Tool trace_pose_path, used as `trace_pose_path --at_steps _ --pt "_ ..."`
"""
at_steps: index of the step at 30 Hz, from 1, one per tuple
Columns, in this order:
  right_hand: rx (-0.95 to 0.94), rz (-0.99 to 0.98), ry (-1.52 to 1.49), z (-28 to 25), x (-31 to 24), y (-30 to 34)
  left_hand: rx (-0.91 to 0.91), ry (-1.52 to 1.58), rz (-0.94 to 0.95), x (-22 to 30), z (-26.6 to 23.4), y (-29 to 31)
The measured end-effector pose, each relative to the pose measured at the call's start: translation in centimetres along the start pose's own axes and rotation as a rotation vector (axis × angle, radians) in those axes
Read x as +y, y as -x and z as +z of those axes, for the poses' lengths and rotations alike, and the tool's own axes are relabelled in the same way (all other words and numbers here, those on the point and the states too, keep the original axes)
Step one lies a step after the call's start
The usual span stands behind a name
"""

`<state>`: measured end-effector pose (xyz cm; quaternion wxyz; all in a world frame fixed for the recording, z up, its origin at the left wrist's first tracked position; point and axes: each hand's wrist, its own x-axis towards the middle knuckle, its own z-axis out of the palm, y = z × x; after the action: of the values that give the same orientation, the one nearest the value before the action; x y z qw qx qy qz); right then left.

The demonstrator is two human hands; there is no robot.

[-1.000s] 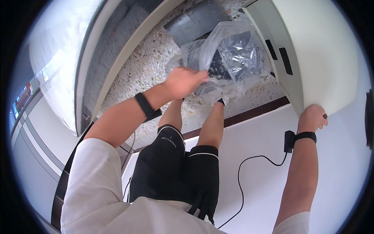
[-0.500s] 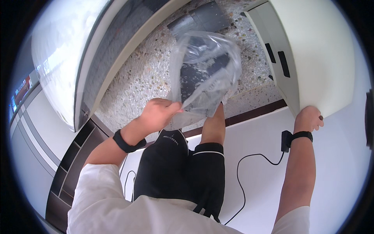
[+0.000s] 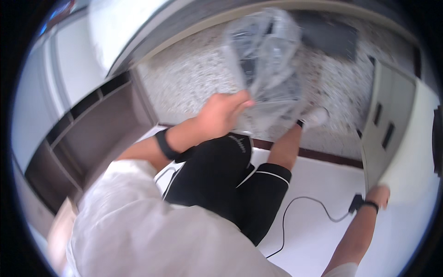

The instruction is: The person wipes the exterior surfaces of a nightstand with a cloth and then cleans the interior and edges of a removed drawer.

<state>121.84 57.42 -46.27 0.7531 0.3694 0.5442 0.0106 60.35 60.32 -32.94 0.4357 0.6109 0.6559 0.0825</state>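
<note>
dark open shelving (image 3: 83, 138) stands at the left. the left hand (image 3: 221, 113) is closed on the lower edge of a clear plastic bag (image 3: 265, 60), held up over the speckled floor (image 3: 184, 83) in front of the knees. the bag looks light, limp and slippery, likely best pinched at a gathered edge. a black cable (image 3: 300, 207) trails over the white surface (image 3: 314, 240). at the far right, the right hand (image 3: 380, 195) rests flat, fingers open, by the white cabinet (image 3: 392, 138).

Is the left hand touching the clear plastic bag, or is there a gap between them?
Touching. The head view shows the left hand with its fingertips closed on the lower edge of the clear plastic bag, with no gap visible.
</note>
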Motion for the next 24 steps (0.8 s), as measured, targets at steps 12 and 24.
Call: trace_pose_path --at_steps 12,24 --pt "-0.23 0.035 0.184 8.6 0.1 -8.1 0.406 0.036 -0.362 -6.0 -6.5 5.5" --pt "-0.101 1.385 -1.784 0.7 0.1 -4.0 0.847 0.477 -0.706 -16.4 -11.9 8.2"
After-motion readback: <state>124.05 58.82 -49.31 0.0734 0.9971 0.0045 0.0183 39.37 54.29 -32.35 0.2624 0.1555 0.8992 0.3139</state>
